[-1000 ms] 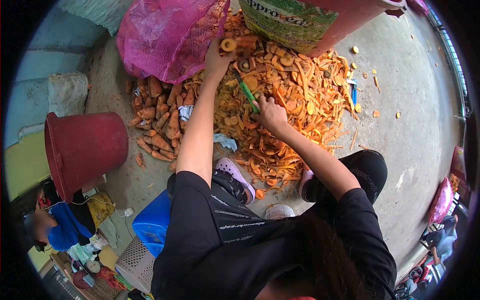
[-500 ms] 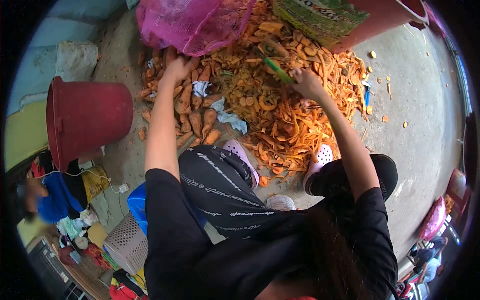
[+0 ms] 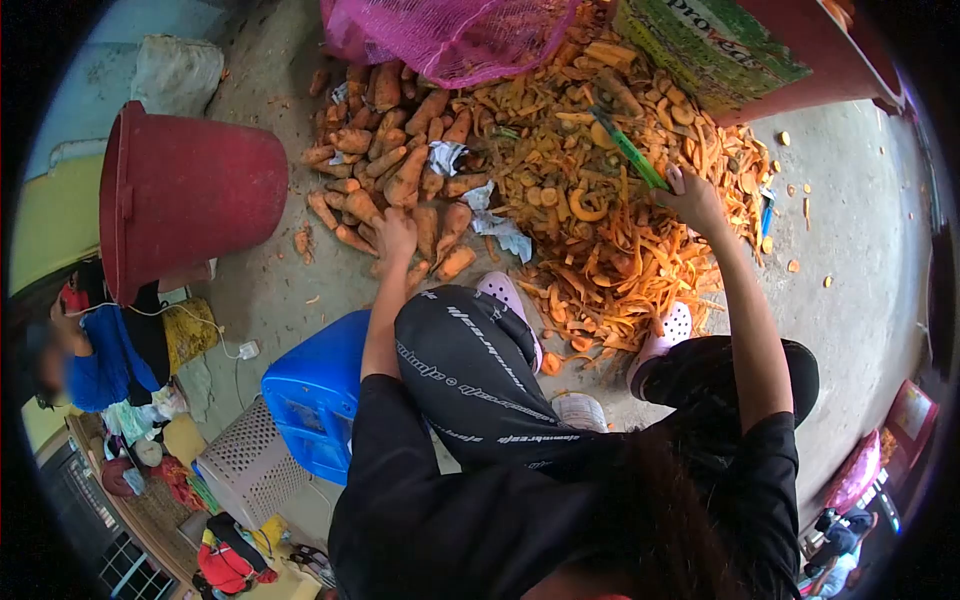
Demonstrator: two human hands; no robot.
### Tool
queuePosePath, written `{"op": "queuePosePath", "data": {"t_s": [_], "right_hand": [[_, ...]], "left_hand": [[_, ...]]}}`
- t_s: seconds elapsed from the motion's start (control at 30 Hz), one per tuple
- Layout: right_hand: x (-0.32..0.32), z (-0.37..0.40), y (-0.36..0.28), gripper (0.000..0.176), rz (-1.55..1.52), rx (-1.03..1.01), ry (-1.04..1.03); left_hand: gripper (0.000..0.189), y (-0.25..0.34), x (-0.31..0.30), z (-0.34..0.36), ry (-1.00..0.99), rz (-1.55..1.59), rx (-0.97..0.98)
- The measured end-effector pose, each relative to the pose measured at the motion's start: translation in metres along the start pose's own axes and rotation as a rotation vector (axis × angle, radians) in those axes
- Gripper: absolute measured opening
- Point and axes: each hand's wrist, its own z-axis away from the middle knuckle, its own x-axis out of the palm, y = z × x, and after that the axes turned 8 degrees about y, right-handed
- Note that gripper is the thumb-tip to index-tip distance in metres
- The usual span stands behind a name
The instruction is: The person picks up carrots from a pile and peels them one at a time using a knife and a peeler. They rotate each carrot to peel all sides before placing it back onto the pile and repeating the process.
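Note:
A heap of unpeeled carrots [image 3: 404, 180] lies on the floor at the left, with crumpled paper [image 3: 447, 157] among it. At the near side of this heap, my left hand [image 3: 396, 236] has its fingers curled down on a carrot; the fingertips are partly hidden. My right hand [image 3: 697, 202] is closed around the handle of a green-handled knife [image 3: 636, 155]. Its tip points up and left over a large pile of orange peelings and cut pieces [image 3: 610, 240].
A pink mesh sack [image 3: 450, 40] lies behind the carrots. Red buckets stand at the left [image 3: 195, 190] and upper right [image 3: 800, 60], with a green printed sack [image 3: 710, 55] against the latter. A blue jerrycan [image 3: 315, 395] is beside my leg. Another blue-handled tool [image 3: 767, 215] lies right.
My left hand has come back from the far part of the carrot heap to its near side. My right hand still holds the knife over the peelings. The view has shifted slightly.

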Motion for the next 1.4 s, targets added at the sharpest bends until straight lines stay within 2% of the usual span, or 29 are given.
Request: {"op": "queuePosePath", "data": {"t_s": [0.13, 0.23, 0.33, 0.43, 0.53, 0.63, 0.67, 0.77, 0.8, 0.83, 0.87, 0.9, 0.93, 0.97, 1.0, 1.03, 1.13, 1.23, 1.33, 1.4], "right_hand": [[0.002, -0.003, 0.003, 0.064, -0.008, -0.001, -0.008], [0.002, -0.002, 0.002, 0.067, -0.045, 0.028, -0.014], [0.004, -0.003, 0.003, 0.071, -0.063, 0.024, -0.03], [0.005, -0.005, 0.007, 0.076, -0.099, 0.02, -0.059], [0.005, -0.008, 0.006, 0.079, -0.118, 0.033, -0.068], [0.017, -0.006, 0.016, 0.077, -0.148, -0.003, 0.022], [0.021, -0.006, 0.018, 0.077, -0.167, -0.041, 0.066], [0.02, -0.003, 0.018, 0.072, -0.097, -0.037, 0.081], [0.018, 0.001, 0.013, 0.069, -0.053, -0.011, 0.078], [0.013, 0.004, 0.009, 0.066, -0.008, 0.008, 0.08], [0.011, 0.005, 0.009, 0.055, -0.034, -0.025, 0.077], [0.008, 0.008, 0.009, 0.054, -0.079, -0.017, 0.062], [0.002, 0.009, 0.009, 0.053, -0.123, -0.011, 0.048], [-0.004, 0.01, 0.01, 0.052, -0.165, -0.005, 0.03], [-0.009, 0.003, 0.017, 0.054, -0.097, 0.121, -0.083], [-0.011, 0.004, 0.027, 0.053, -0.082, 0.075, -0.025], [-0.013, 0.004, 0.045, 0.046, -0.051, -0.012, 0.113], [-0.02, 0.01, 0.035, 0.043, -0.134, 0.067, 0.134], [-0.024, 0.012, 0.016, 0.042, -0.35, 0.118, 0.052], [-0.026, 0.013, 0.005, 0.041, -0.383, 0.149, -0.014]], "left_hand": [[0.04, -0.013, 0.035, 0.007, 0.221, 0.141, -0.245], [0.042, -0.022, 0.029, 0.025, -0.068, 0.021, -0.099], [0.043, -0.017, 0.026, 0.045, -0.134, 0.094, -0.153], [0.044, -0.039, 0.045, 0.051, -0.294, -0.046, -0.077], [0.052, -0.048, 0.061, 0.045, 0.217, 0.051, -0.141], [0.065, -0.03, 0.028, 0.029, 0.077, 0.058, -0.163], [0.076, -0.017, 0.008, 0.024, -0.121, 0.057, -0.195], [0.08, -0.01, -0.002, 0.011, -0.161, 0.169, -0.353], [0.084, -0.034, 0.028, -0.006, -0.047, 0.197, -0.343], [0.083, -0.055, 0.056, -0.021, -0.078, 0.195, -0.343], [0.083, -0.058, 0.063, -0.026, -0.105, 0.195, -0.347], [0.082, -0.059, 0.061, -0.027, -0.133, 0.188, -0.356], [0.078, -0.059, 0.056, -0.035, -0.381, 0.215, -0.428], [0.075, -0.059, 0.058, -0.031, -0.347, 0.143, -0.373], [0.072, -0.061, 0.065, -0.026, -0.312, 0.074, -0.322], [0.068, -0.066, 0.069, -0.021, -0.274, 0.004, -0.273], [0.059, -0.051, 0.049, 0.007, -0.345, 0.102, -0.23], [0.051, -0.032, 0.049, 0.04, 0.105, -0.105, -0.146], [0.052, -0.046, 0.041, 0.042, -0.027, 0.097, -0.149], [0.053, -0.062, 0.041, 0.039, -0.13, 0.354, -0.267]]}}
